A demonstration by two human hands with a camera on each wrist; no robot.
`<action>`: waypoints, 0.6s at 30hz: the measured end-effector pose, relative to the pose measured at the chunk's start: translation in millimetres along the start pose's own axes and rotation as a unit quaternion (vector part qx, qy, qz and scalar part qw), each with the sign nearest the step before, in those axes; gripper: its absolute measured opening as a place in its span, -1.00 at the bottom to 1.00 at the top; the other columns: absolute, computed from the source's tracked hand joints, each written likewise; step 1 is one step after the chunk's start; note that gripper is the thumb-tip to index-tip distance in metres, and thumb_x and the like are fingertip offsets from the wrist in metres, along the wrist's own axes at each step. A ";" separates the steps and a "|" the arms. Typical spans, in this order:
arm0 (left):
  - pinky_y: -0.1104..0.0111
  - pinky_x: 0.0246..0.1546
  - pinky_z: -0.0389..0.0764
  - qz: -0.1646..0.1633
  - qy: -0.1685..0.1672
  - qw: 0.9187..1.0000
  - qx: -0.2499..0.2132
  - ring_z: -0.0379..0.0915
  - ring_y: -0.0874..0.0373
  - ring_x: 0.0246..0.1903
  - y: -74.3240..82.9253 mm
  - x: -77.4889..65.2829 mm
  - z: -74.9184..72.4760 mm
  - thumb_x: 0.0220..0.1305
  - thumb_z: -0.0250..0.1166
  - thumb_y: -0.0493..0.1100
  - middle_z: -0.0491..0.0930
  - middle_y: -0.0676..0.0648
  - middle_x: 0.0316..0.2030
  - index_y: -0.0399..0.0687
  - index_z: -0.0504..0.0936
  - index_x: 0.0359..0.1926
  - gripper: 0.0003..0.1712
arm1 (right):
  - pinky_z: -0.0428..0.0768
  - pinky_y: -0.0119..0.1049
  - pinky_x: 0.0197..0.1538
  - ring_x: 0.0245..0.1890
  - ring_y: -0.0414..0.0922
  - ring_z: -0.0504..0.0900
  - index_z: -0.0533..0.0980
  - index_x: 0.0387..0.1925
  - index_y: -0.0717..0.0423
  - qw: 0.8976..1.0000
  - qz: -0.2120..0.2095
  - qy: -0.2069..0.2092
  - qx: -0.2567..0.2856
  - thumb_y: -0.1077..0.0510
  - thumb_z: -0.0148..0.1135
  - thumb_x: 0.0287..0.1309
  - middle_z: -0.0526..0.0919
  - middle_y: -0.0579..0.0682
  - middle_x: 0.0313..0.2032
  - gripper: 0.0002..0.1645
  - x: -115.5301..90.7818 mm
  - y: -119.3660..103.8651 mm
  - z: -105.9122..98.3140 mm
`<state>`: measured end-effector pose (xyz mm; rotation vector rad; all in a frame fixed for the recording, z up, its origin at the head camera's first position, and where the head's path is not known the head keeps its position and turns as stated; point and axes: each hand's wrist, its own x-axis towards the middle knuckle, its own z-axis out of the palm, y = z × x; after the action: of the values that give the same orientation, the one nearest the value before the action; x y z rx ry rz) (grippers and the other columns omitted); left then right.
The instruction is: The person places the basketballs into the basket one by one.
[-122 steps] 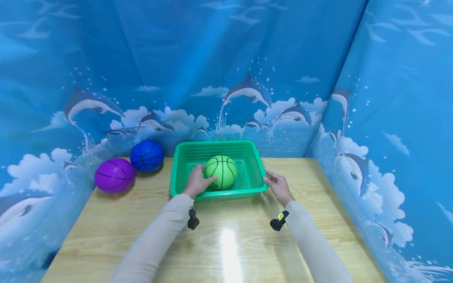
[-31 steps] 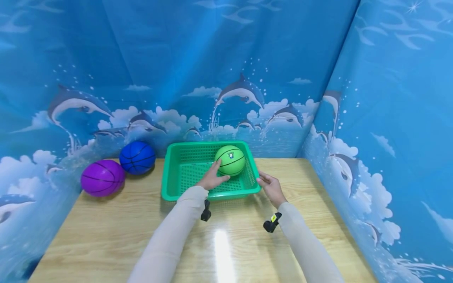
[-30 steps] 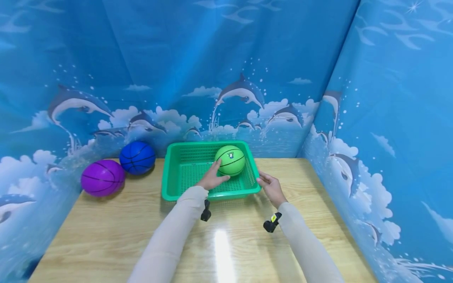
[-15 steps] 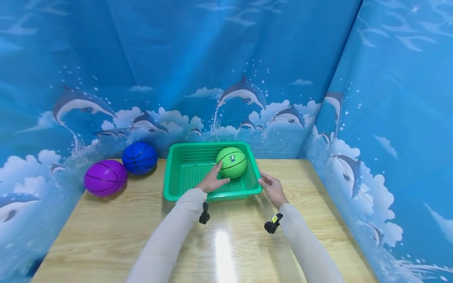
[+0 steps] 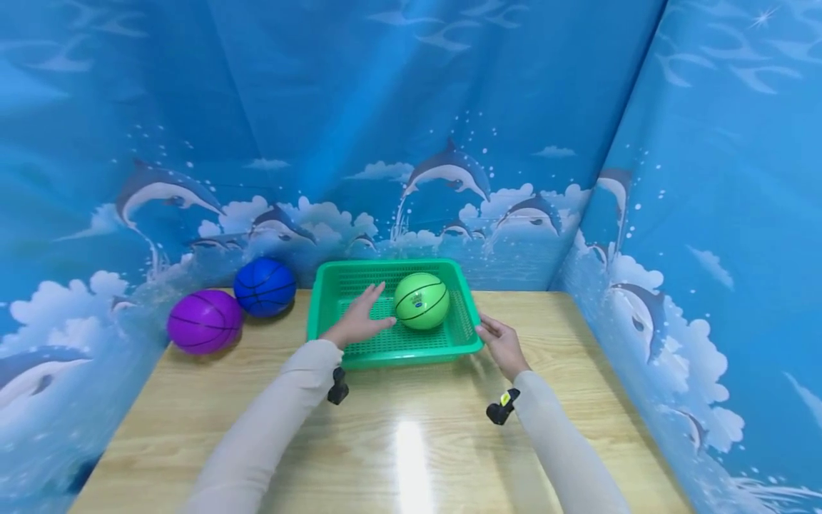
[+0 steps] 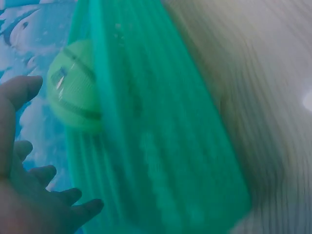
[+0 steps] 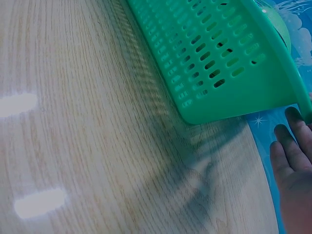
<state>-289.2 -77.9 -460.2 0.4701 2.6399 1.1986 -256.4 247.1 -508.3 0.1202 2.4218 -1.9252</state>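
A light green basketball point(image 5: 422, 301) with black lines sits inside the green plastic basket point(image 5: 398, 355), toward its right side. To the ball's left, my left hand point(image 5: 357, 321) hovers over the basket with its fingers spread, apart from the ball. In the left wrist view those fingers are extended and hold nothing, with the ball point(image 6: 73, 90) beyond the basket's rim. At the basket's front right corner, my right hand point(image 5: 503, 343) pinches the rim between thumb and fingers. The right wrist view shows its other fingers point(image 7: 287, 151) just below the rim, the thumb hidden.
A purple ball point(image 5: 205, 322) and a blue ball point(image 5: 265, 287) stand side by side left of the basket, on the wooden table point(image 5: 359, 442). Blue dolphin-print sheets point(image 5: 334, 128) rise behind the table and along its right side.
The green ball first shifted rightward in the basket with my left hand at it. My left hand has since let go and drawn back left. My right hand stays at the corner.
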 end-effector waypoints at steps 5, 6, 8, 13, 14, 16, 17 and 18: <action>-0.29 0.31 -0.09 -0.012 0.037 0.998 0.045 -0.39 -0.31 0.44 -20.7 -23.6 -39.3 0.25 0.22 0.24 -0.30 -0.20 0.51 0.09 -0.21 0.53 0.06 | 0.31 -0.04 0.34 0.27 0.05 0.40 0.29 0.36 0.07 1.000 -0.001 -0.005 -0.006 0.09 0.07 0.38 0.43 0.16 0.26 -0.43 0.2 0.8 -1.6; -0.29 0.31 -0.11 -0.015 0.044 0.998 0.053 -0.40 -0.32 0.44 -26.0 -28.4 -46.4 0.24 0.22 0.25 -0.31 -0.21 0.50 0.09 -0.22 0.53 0.07 | 0.30 -0.03 0.34 0.27 0.05 0.40 0.29 0.37 0.07 1.000 0.000 -0.004 -0.007 0.08 0.07 0.38 0.44 0.16 0.26 -0.43 0.4 1.1 -1.9; -0.31 0.30 -0.14 -0.015 0.060 0.996 0.072 -0.40 -0.39 0.42 -35.7 -38.8 -60.8 0.25 0.23 0.23 -0.29 -0.28 0.49 0.01 -0.22 0.53 0.08 | 0.29 -0.02 0.34 0.27 0.04 0.40 0.28 0.37 0.05 1.000 0.001 -0.005 -0.011 0.07 0.06 0.38 0.44 0.15 0.26 -0.43 0.3 1.1 -2.5; -0.36 0.26 -0.17 -0.023 0.097 0.989 0.108 -0.37 -0.53 0.36 -59.1 -68.2 -92.5 0.27 0.23 0.16 -0.24 -0.43 0.45 -0.17 -0.18 0.51 0.07 | 0.28 -0.02 0.35 0.28 0.03 0.39 0.28 0.37 0.06 1.000 0.004 -0.004 -0.011 0.05 0.07 0.38 0.43 0.15 0.26 -0.42 0.6 0.9 -3.2; -0.37 0.25 -0.17 -0.029 0.104 0.988 0.112 -0.37 -0.54 0.35 -64.8 -74.3 -97.7 0.26 0.23 0.17 -0.24 -0.43 0.45 -0.17 -0.18 0.51 0.07 | 0.28 -0.03 0.35 0.28 0.04 0.39 0.27 0.37 0.07 1.000 0.003 -0.005 -0.009 0.05 0.07 0.38 0.43 0.16 0.26 -0.41 0.8 0.9 -3.0; -0.38 0.25 -0.18 -0.033 0.121 0.984 0.124 -0.37 -0.56 0.34 -76.6 -86.5 -107.2 0.25 0.24 0.17 -0.22 -0.47 0.43 -0.22 -0.16 0.50 0.07 | 0.29 -0.04 0.35 0.28 0.04 0.39 0.27 0.37 0.08 1.000 0.003 -0.007 -0.006 0.06 0.07 0.37 0.43 0.17 0.26 -0.41 0.8 0.9 -2.4; -0.40 0.24 -0.17 -0.036 0.131 0.982 0.131 -0.37 -0.58 0.33 -82.6 -92.5 -111.7 0.24 0.24 0.18 -0.21 -0.49 0.43 -0.24 -0.15 0.49 0.08 | 0.29 -0.04 0.35 0.28 0.04 0.39 0.27 0.37 0.08 1.000 0.003 -0.007 -0.005 0.06 0.08 0.37 0.43 0.17 0.26 -0.41 0.7 0.8 -1.9; -0.40 0.23 -0.18 -0.039 0.143 0.979 0.137 -0.38 -0.60 0.33 -89.0 -98.4 -116.0 0.23 0.25 0.19 -0.21 -0.50 0.42 -0.26 -0.13 0.49 0.09 | 0.29 -0.04 0.35 0.27 0.05 0.39 0.27 0.37 0.08 1.000 0.002 -0.008 -0.003 0.06 0.08 0.37 0.43 0.18 0.26 -0.41 0.6 0.8 -1.5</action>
<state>-252.0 -249.6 -447.1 0.2478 3.0573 0.9437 -256.9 248.7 -508.8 0.1089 2.4163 -1.9093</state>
